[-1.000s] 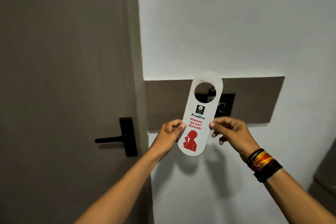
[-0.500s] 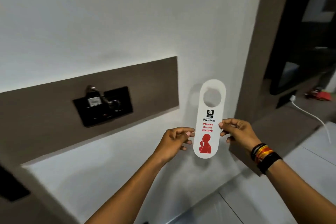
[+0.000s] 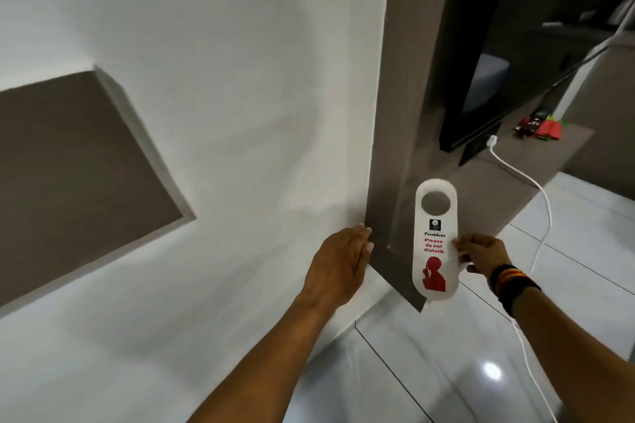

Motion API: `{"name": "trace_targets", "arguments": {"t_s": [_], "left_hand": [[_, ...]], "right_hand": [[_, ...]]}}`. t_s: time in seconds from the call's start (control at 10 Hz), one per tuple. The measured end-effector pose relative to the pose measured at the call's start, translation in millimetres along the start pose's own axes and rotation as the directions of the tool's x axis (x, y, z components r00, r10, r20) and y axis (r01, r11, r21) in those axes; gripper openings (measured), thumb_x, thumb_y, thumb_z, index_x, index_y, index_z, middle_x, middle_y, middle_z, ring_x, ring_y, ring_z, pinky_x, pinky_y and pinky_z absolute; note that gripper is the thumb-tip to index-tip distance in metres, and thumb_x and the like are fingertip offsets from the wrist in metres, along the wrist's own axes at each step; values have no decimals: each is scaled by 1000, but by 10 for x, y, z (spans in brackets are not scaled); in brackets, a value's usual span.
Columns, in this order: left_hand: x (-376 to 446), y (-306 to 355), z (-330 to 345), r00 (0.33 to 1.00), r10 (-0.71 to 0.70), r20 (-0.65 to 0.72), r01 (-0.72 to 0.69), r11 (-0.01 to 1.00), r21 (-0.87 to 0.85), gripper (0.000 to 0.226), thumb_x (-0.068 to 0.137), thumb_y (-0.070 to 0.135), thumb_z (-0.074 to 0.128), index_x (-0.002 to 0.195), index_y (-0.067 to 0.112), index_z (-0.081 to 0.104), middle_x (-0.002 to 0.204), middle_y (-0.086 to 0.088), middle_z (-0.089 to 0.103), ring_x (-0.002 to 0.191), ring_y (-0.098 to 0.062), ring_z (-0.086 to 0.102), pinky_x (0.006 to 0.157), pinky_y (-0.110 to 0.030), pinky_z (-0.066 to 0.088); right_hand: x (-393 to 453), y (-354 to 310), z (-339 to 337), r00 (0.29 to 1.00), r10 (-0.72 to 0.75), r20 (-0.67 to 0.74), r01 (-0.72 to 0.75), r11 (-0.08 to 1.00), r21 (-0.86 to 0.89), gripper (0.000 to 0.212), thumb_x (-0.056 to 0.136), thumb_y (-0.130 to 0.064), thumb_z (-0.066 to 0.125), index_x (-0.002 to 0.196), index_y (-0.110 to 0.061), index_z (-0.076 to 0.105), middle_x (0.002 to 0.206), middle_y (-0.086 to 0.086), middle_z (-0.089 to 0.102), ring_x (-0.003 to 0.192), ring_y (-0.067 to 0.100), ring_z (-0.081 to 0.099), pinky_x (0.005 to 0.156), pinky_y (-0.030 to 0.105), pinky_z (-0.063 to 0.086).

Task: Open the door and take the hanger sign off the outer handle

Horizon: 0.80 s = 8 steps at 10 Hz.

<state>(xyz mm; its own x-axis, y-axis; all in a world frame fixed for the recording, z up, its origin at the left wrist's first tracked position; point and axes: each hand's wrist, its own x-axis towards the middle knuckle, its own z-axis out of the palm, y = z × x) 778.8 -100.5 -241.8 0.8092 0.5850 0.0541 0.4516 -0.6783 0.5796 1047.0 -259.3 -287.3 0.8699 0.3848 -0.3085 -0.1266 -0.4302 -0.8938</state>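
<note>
The white hanger sign (image 3: 435, 244) with red "Please do not disturb" lettering and a red figure hangs upright in the air, low and right of centre. My right hand (image 3: 481, 256), with dark and orange bands at the wrist, pinches its right edge at mid height. My left hand (image 3: 338, 263) is off the sign, flat with fingers extended, a little to the sign's left in front of the white wall. The door and its handle are out of view.
A white wall (image 3: 213, 79) with a brown inset panel (image 3: 68, 175) fills the left. A brown pillar (image 3: 405, 113) stands behind the sign. Right of it are a dark screen (image 3: 481, 79), a white cable (image 3: 536, 216) running down to the glossy tiled floor (image 3: 446, 371), and red items (image 3: 539, 127).
The view has swung right, away from the door and past the wall panel. My left hand has let go of the sign; only my right hand holds it now.
</note>
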Motion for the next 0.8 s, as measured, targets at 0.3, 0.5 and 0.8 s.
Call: {"name": "trace_targets", "arguments": {"t_s": [0.3, 0.5, 0.8], "left_hand": [[483, -197, 533, 988, -142, 55, 146, 987, -60, 53, 108, 50, 31, 156, 29, 43, 160, 5, 48, 147, -19, 45, 124, -34, 34], [866, -129, 1008, 990, 37, 137, -74, 959, 274, 61, 111, 48, 19, 165, 26, 2, 175, 8, -3, 161, -13, -5, 129, -30, -6], [1018, -164, 1141, 982, 181, 57, -189, 892, 411, 67, 109, 49, 18, 157, 25, -23, 168, 3, -30, 156, -19, -27, 129, -38, -15]], "right_hand": [[796, 285, 355, 978, 208, 33, -206, 978, -40, 23, 97, -12, 66, 117, -1, 69, 106, 17, 71, 90, 31, 64, 80, 41, 52], [993, 423, 492, 984, 169, -58, -176, 969, -172, 20, 98, -19, 63, 112, -7, 71, 115, 19, 74, 90, 32, 63, 90, 46, 56], [801, 576, 654, 751, -651, 109, 437, 367, -821, 70, 105, -40, 42, 160, -3, 18, 169, 20, 14, 157, 37, 12, 126, 57, 14]]}}
